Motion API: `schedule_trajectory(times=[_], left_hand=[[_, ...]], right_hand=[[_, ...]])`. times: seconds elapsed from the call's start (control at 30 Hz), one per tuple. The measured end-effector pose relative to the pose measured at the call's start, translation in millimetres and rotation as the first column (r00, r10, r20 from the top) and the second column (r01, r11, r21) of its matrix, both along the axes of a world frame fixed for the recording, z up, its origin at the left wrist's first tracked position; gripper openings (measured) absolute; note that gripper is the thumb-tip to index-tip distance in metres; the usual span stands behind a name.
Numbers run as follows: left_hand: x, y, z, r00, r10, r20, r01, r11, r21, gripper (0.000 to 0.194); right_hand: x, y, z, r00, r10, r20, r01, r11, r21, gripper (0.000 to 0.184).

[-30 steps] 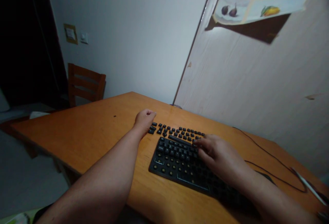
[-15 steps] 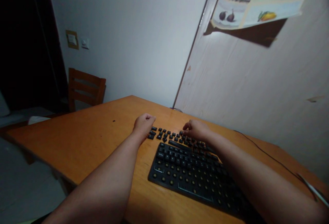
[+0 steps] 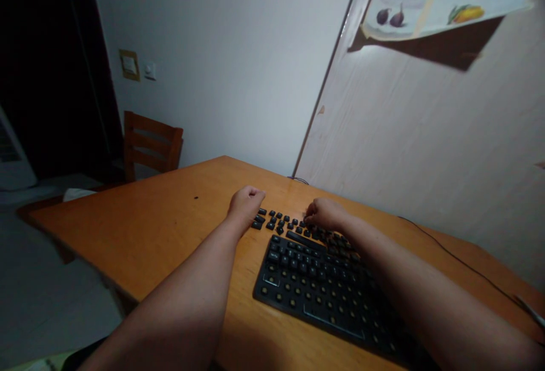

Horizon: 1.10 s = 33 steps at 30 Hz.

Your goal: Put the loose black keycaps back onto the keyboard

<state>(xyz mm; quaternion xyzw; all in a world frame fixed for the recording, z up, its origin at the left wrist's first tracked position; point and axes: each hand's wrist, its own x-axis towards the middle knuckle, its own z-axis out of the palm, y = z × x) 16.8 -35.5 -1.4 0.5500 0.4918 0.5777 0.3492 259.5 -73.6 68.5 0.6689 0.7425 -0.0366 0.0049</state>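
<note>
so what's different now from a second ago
The right hand has moved from the keyboard's far edge, forward and left, to the loose keycaps; whether it took or released one can't be made out. The left hand stays curled beside the keycaps, and the keyboard lies as before.

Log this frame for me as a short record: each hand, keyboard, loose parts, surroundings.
Left hand: curled, beside the left end of the loose keycaps; contents hidden
Right hand: fingers bent down at the loose keycaps; grip unclear
Keyboard: on the wooden table; caps on far rows, near rows bare
Loose parts: keycaps spread beyond the keyboard, one long bar among them
Surroundings: chair, fruit pictures on wall
</note>
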Motion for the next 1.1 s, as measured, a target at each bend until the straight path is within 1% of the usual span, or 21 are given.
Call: schedule_trajectory(times=[0.1,0.17,0.27,0.37,0.43,0.47,0.53,0.6,0.7,0.8,1.1], left_hand=[[0.4,-1.0,1.2,1.0,0.003,0.014,-0.003,1.0,-0.008,0.023],[0.9,-1.0,1.6,1.0,0.007,0.015,-0.007,1.0,0.001,0.023],[1.7,-0.5,1.8,1.0,0.011,0.006,-0.011,1.0,0.024,0.023],[2.0,0.2,1.9,1.0,0.013,-0.001,-0.013,0.999,0.035,0.022],[1.9,0.6,1.9,1.0,0.009,0.0,-0.009,0.999,0.038,0.023],[1.7,0.8,1.8,1.0,0.006,0.002,-0.006,0.999,0.04,0.024],[1.5,1.1,1.9,1.0,0.003,0.008,-0.004,0.999,0.038,0.024],[1.3,1.0,2.3,1.0,0.012,0.007,-0.012,1.0,0.029,0.025],[1.1,0.2,3.9,1.0,0.026,-0.007,-0.026,0.999,0.026,0.023],[0.7,-0.3,4.9,0.999,0.033,-0.019,-0.032,0.999,0.037,0.022],[0.3,0.6,1.5,1.0,0.014,-0.008,-0.013,0.999,0.039,0.023]], right_hand=[[-1.3,-5.9,7.5,1.0,0.001,-0.018,-0.001,0.999,0.034,0.022],[-0.2,-16.6,15.3,0.999,0.024,-0.035,-0.022,0.998,0.056,0.023],[4.2,-46.2,27.2,0.995,0.086,-0.057,-0.081,0.993,0.085,0.022],[10.3,-87.8,32.8,0.984,0.161,-0.071,-0.154,0.983,0.095,0.018],[14.1,-115.9,30.9,0.961,0.266,-0.076,-0.257,0.96,0.109,0.016],[15.4,-128.5,28.3,0.954,0.291,-0.078,-0.281,0.953,0.117,0.016],[16.5,-149.3,21.0,0.948,0.308,-0.08,-0.296,0.947,0.127,0.015],[15.6,-163.3,12.9,0.946,0.315,-0.081,-0.303,0.943,0.137,0.014],[12.7,-172.9,3.2,0.946,0.317,-0.07,-0.303,0.939,0.161,0.015],[10.6,-174.9,-1.5,0.945,0.324,-0.038,-0.313,0.933,0.178,0.016],[1.3,-178.9,-2.4,0.953,0.302,0.03,-0.302,0.933,0.195,0.02]])
